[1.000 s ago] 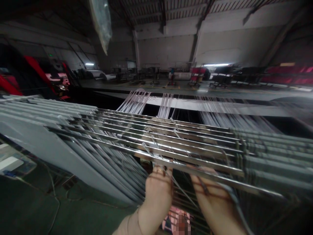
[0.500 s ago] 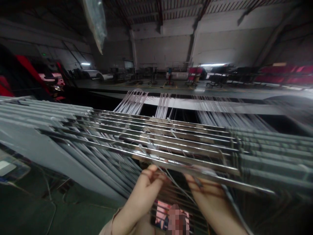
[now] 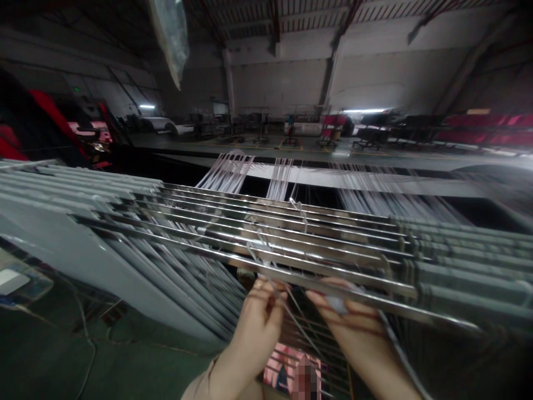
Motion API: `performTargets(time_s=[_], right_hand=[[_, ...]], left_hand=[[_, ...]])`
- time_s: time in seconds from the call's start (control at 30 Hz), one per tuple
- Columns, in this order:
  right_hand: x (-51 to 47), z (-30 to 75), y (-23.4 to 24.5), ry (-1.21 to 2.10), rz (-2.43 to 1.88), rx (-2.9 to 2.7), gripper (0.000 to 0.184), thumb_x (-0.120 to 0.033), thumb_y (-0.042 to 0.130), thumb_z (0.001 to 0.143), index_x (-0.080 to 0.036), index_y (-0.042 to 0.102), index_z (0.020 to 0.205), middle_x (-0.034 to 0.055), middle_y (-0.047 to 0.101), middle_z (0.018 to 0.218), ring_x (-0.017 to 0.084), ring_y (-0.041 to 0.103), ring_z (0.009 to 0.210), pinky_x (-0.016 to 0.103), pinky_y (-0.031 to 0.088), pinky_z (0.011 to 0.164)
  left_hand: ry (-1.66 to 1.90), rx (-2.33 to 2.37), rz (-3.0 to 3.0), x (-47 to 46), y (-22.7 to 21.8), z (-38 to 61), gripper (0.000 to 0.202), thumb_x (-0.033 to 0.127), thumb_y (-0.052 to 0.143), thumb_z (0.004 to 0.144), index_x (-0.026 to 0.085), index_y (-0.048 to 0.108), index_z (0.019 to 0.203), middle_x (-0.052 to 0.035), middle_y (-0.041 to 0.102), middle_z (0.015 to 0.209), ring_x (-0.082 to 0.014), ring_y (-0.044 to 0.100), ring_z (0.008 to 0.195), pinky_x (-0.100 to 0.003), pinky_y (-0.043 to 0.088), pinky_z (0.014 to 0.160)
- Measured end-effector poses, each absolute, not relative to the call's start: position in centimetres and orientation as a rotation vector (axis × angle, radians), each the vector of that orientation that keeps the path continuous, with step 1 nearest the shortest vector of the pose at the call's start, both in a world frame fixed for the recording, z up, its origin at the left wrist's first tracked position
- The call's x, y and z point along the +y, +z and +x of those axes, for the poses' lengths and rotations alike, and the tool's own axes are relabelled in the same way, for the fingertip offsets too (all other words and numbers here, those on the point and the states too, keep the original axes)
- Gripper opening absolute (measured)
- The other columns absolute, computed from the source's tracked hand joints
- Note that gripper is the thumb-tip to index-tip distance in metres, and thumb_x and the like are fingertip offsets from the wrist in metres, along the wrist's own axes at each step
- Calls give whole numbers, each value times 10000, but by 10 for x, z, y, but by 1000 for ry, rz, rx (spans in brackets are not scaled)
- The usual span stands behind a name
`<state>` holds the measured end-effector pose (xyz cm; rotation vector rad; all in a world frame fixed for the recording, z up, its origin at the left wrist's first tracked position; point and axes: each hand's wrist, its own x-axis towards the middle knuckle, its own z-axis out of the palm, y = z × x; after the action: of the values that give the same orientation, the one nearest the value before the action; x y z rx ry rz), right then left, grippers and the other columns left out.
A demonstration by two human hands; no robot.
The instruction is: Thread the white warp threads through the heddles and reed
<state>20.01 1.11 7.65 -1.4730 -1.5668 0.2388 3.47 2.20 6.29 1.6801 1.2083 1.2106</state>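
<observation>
My left hand (image 3: 263,305) is just below the front metal bar (image 3: 225,256) of a loom, fingers curled and pinched at pale threads (image 3: 306,328) that slant down past the fingertips. To its right, my right hand (image 3: 347,314) is closed beneath the same bar, which hides part of the fingers. A small whitish piece (image 3: 337,304) shows at its fingers, too blurred to name. Above both hands, white strands (image 3: 263,250) hang over the parallel metal bars. A pale cord (image 3: 402,353) runs along my right wrist.
Grey heald frames (image 3: 54,211) stand at left, with more grey frame ends (image 3: 466,261) at right. White warp threads (image 3: 229,172) spread behind the bars. Cables (image 3: 85,328) lie on the green floor. A plastic sheet (image 3: 172,41) hangs above.
My left hand has shifted slightly right with its fingers curling more. My right fingers have moved left, and the whitish piece shows more clearly. Strands over the bars have shifted.
</observation>
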Motion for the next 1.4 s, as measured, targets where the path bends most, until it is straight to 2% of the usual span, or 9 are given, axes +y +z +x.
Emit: performTargets(time_s=[0.13,0.37,0.5,0.63,0.77,0.93,1.03,1.17,1.4], right_hand=[[0,210,74,252,-1487,-1509,274,-467,595,841,-253,761,881,66,757,963,296,726,832,481,602,796],[5,204,79,424,-1428,-1664,211,-276,566,849,-233,768,808,48,772,851,207,748,775,285,624,722],[-22,223,79,263,-1476,-1649,200,-377,606,864,-255,760,900,32,766,942,223,736,896,304,613,787],[-34,232,70,173,-1224,-1976,245,-300,564,894,-348,732,1066,-38,755,1032,172,716,975,225,581,843],[-22,226,63,297,-1336,-2007,162,-309,612,879,-292,757,950,-8,766,963,207,713,983,302,567,909],[-23,231,61,290,-1351,-1940,168,-329,601,892,-302,761,938,-12,769,933,194,717,975,242,577,857],[-25,231,62,308,-1361,-1964,175,-324,639,863,-335,754,993,-18,763,990,207,712,988,275,578,871],[-21,221,67,392,-1343,-1962,133,-316,642,855,-287,762,905,2,769,915,209,733,901,294,580,874],[-43,239,69,-8,-1177,-1749,120,-212,644,831,-262,705,921,-14,734,838,142,725,774,168,575,773]], left_hand=[[1231,1127,1418,21,59,35,172,283,508,875,161,615,933,-92,693,905,-214,665,848,-335,530,788],[1112,1120,1840,5,65,41,243,158,465,881,186,702,924,-96,713,966,-238,650,963,-374,488,899],[1364,1079,1554,0,65,33,179,179,493,899,178,673,900,-88,708,958,-213,667,943,-297,524,803],[1394,727,1735,-18,66,32,246,61,460,861,202,646,786,-29,714,840,-147,680,803,-218,514,729],[1223,724,1926,-23,61,37,255,31,442,817,185,591,680,-28,678,733,-136,646,716,-205,479,673],[1284,907,1438,-14,66,31,184,152,486,888,187,575,731,-20,646,735,-137,615,691,-213,481,631],[1314,647,1761,-18,69,30,238,91,435,878,194,575,715,-48,699,841,-151,649,787,-237,494,721],[1052,645,1998,-21,64,33,254,79,438,857,191,547,657,-37,670,719,-145,636,716,-223,485,688],[1119,1278,1829,22,44,33,305,206,387,936,161,576,1170,-129,685,1110,-227,650,1043,-353,491,928]])
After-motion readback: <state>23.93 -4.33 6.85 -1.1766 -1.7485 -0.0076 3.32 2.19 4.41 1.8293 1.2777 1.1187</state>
